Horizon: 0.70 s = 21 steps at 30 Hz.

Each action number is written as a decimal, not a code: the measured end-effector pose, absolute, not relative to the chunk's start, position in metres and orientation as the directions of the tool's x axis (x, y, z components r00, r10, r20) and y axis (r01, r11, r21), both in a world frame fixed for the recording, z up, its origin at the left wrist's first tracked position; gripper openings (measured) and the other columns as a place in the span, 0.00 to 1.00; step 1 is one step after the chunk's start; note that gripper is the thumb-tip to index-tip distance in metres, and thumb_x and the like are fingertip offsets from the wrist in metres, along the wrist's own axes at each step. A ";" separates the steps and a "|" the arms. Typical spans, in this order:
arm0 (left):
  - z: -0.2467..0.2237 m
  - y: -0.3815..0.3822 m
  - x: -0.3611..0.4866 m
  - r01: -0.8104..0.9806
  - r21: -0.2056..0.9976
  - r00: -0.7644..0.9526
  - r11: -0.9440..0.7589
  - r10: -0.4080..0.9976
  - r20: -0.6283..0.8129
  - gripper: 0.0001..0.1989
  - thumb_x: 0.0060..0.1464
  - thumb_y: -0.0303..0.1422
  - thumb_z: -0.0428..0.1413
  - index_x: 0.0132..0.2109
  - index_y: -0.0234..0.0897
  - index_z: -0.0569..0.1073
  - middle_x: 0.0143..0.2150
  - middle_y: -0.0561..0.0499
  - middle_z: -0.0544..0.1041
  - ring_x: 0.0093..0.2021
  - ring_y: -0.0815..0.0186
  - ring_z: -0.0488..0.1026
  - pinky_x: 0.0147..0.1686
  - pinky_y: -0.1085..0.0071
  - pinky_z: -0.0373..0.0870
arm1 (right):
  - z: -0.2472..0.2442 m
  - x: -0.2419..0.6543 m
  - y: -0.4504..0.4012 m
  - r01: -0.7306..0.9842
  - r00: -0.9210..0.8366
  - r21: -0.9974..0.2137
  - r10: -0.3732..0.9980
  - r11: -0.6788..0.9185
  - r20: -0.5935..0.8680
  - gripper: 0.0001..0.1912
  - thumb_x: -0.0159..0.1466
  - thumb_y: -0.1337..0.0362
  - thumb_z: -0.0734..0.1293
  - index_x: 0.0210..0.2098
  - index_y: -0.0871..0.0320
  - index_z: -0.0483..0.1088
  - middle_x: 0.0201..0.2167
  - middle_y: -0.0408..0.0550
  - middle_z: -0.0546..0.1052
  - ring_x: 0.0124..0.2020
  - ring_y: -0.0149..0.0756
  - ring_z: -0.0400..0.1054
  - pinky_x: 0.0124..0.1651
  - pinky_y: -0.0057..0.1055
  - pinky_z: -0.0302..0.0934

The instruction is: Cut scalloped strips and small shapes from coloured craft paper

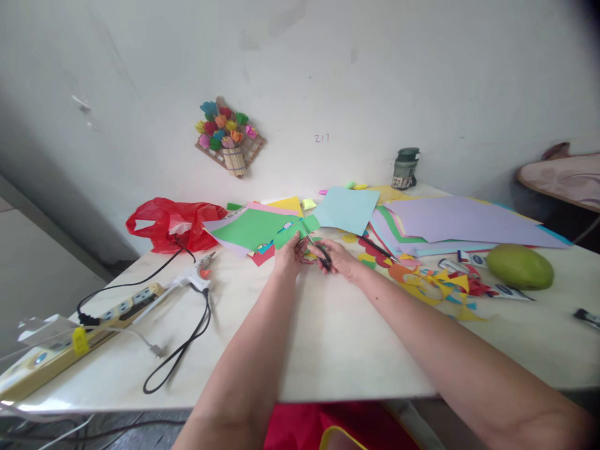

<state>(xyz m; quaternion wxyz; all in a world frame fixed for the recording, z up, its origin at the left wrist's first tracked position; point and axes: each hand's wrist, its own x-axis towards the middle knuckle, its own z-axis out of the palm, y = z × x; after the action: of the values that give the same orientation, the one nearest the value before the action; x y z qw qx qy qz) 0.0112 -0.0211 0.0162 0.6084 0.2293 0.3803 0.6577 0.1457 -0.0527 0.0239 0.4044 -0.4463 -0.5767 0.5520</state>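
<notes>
My left hand [291, 251] pinches a small piece of green paper [287, 236] above the middle of the table. In my right hand [338, 257] is a pair of scissors with black handles [323, 255], its blades [306, 231] angled up and left against the green paper. Fingers hide part of the paper and the cut edge. Just behind and left lie a large green sheet [250, 226] and a red scrap [263, 256]. A light blue sheet [349, 209] rests beyond my right hand.
Purple sheets [459, 219] are stacked at the right, with yellow scraps [435, 287], tubes and a green mango [519, 266] in front. To the left are a red plastic bag [162, 219], a glue gun [199, 278] with a black cord and a power strip [126, 306]. A dark jar [405, 167] stands by the wall.
</notes>
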 end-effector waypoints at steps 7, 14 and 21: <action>0.017 -0.021 0.014 -0.661 0.750 -0.213 -0.020 0.964 -0.161 0.06 0.50 0.25 0.62 0.35 0.32 0.71 0.24 0.52 0.76 0.24 0.69 0.75 0.25 0.77 0.71 | 0.026 0.144 -0.054 0.060 -0.258 -0.997 0.965 -0.041 -0.055 0.16 0.61 0.55 0.69 0.42 0.58 0.66 0.13 0.35 0.69 0.11 0.24 0.59 0.12 0.18 0.44; 0.017 -0.019 0.014 -0.665 0.746 -0.234 -0.029 0.957 -0.171 0.06 0.49 0.24 0.62 0.34 0.32 0.72 0.26 0.51 0.76 0.26 0.69 0.76 0.28 0.76 0.72 | 0.025 0.143 -0.054 0.052 -0.254 -0.998 0.966 -0.035 -0.047 0.17 0.59 0.55 0.71 0.42 0.58 0.65 0.14 0.34 0.68 0.11 0.23 0.58 0.12 0.17 0.45; 0.019 -0.020 0.015 -0.682 0.731 -0.246 -0.020 0.947 -0.204 0.04 0.51 0.22 0.59 0.33 0.32 0.72 0.26 0.51 0.76 0.25 0.71 0.75 0.29 0.76 0.72 | 0.024 0.143 -0.053 0.033 -0.247 -0.999 0.968 -0.035 -0.042 0.21 0.56 0.54 0.73 0.42 0.57 0.65 0.14 0.34 0.68 0.12 0.23 0.58 0.13 0.18 0.46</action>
<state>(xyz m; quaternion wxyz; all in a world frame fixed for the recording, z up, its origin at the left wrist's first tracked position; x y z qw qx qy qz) 0.0145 -0.0197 0.0186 0.5883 0.1752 0.3794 0.6923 0.1428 -0.0530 0.0239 0.4166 -0.4504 -0.5559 0.5609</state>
